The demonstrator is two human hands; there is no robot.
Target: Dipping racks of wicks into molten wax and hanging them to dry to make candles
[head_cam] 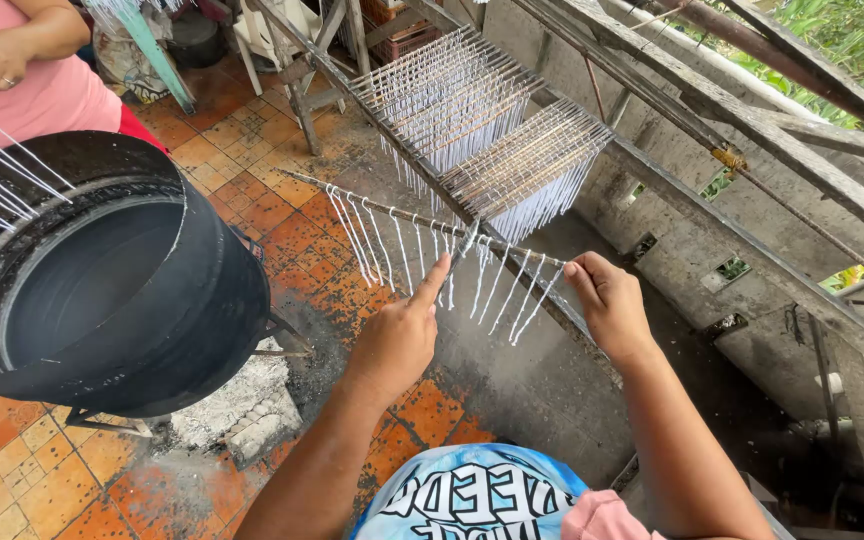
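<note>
Fingers of the right hand (610, 305) pinch the near end of a thin rod (407, 215), thumb and forefinger closed on it; fingers of the left hand (397, 340) are mostly curled, with the forefinger extended upward to touch the rod's underside near its middle, among the hanging strands. Item: one slender stick carrying a row of thin white candles (422, 255) dangling by their wicks, held level in the air, seemingly so that the strands hang straight and apart without touching one another. Position: above the tiled floor (252, 200), just before the near end of the long sloping wooden rack (512, 150), where many similar loaded rods already lie side by side across its rails, candles hanging free beneath. Adjacent: large black round vat (112, 290) at left, raised on a stand over ash and bricks, close enough to the rack for short carries. Another person in a pink top (42, 90) stands beyond the vat at the upper left corner of the view, with more white strands crossing in front.
</note>
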